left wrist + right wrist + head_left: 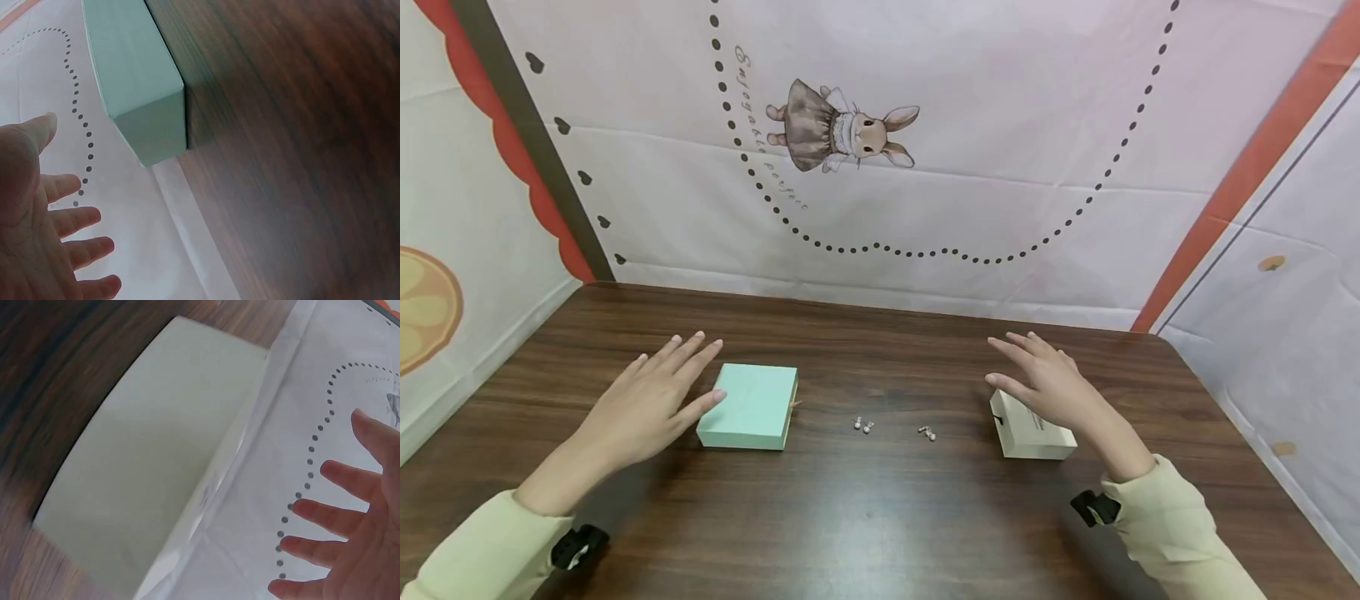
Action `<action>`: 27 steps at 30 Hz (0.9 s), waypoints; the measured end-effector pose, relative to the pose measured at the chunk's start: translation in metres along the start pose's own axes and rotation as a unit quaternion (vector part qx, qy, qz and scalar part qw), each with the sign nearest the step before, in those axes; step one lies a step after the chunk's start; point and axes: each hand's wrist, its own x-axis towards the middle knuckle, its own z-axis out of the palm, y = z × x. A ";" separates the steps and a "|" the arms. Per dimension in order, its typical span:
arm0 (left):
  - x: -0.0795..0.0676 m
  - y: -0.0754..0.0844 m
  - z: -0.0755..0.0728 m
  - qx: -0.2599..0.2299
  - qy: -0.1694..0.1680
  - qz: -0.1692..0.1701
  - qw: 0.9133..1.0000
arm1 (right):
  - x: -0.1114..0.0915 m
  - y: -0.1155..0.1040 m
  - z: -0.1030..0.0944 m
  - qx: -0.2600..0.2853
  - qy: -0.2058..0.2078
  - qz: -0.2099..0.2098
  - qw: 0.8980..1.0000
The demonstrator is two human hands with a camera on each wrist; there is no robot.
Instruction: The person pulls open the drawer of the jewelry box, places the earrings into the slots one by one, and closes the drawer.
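My left hand (pixel 651 404) is held palm down with fingers spread, just left of a mint-green box (pixel 751 406); its thumb overlaps the box's edge in the head view. In the left wrist view the hand (pixel 37 219) shows nothing in its grasp, with the green box (pixel 134 69) beyond it. Over a small cream box (pixel 1033 429) hovers my right hand (pixel 1052 383), fingers straight and apart. The right wrist view has that cream box (pixel 150 437) beside the bare palm (pixel 369 531). Between the boxes lie two small groups of silvery earring-like pieces, one pair (pixel 863 425) and another (pixel 928 433).
Everything lies on a dark wood-grain table (pixel 865 517). Behind it hangs a pale cloth (pixel 1000 125) printed with a rabbit and dotted lines, with more cloth at both sides. Black straps (pixel 578 547) circle the wrists over light sleeves (pixel 490 542).
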 end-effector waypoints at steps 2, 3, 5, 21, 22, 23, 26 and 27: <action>0.000 0.000 0.001 0.000 0.003 0.002 1.000 | 0.003 -0.003 0.001 0.004 0.004 -0.008 1.000; 0.000 0.000 0.001 0.000 0.005 0.003 1.000 | 0.005 -0.005 0.002 0.005 0.005 -0.013 1.000; 0.000 0.001 0.002 -0.006 0.004 0.003 1.000 | 0.009 -0.009 0.003 0.011 0.009 -0.024 1.000; 0.000 0.005 0.007 -0.103 -0.043 -0.014 0.994 | 0.030 -0.039 0.013 0.087 0.001 -0.092 0.992; 0.000 0.005 0.007 -0.108 -0.049 -0.018 0.993 | 0.031 -0.042 0.013 0.088 0.001 -0.095 0.992; -0.001 0.005 0.007 -0.112 -0.054 -0.022 0.992 | 0.032 -0.044 0.014 0.089 0.002 -0.096 0.991; -0.001 0.005 0.007 -0.128 -0.064 -0.029 0.989 | 0.035 -0.051 0.016 0.092 0.005 -0.106 0.990; -0.001 0.005 0.007 -0.134 -0.067 -0.030 0.988 | 0.036 -0.054 0.016 0.094 0.005 -0.108 0.990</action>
